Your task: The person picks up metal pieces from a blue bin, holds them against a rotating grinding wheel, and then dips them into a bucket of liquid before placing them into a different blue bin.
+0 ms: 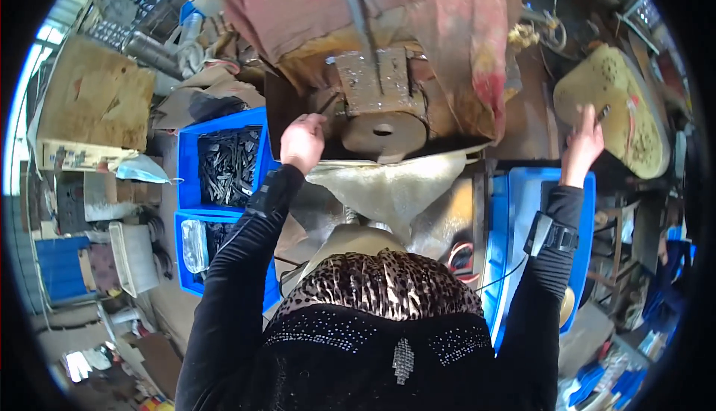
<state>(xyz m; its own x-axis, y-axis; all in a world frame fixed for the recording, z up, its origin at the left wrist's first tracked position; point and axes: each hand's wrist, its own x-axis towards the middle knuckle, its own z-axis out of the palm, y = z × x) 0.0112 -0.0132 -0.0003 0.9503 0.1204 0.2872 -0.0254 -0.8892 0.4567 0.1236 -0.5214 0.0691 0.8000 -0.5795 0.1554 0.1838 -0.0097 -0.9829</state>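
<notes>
The right hand [583, 144] had its grip closed on a small dark piece [603, 113], long axis slanting away rightward, by the yellow pad's [615, 86] near left edge; the left hand [301, 142], grip indiscernible, was nearer the disc [405, 138].

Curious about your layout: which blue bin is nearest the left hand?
The upper left bin, holding thin dark pieces; the lower left bin and right bin lie farther away.

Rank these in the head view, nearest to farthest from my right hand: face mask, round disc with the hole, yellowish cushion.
1. Yellowish cushion: far right, right beside the right hand in the picture.
2. Round disc: near the centre.
3. Face mask: far left.
</notes>
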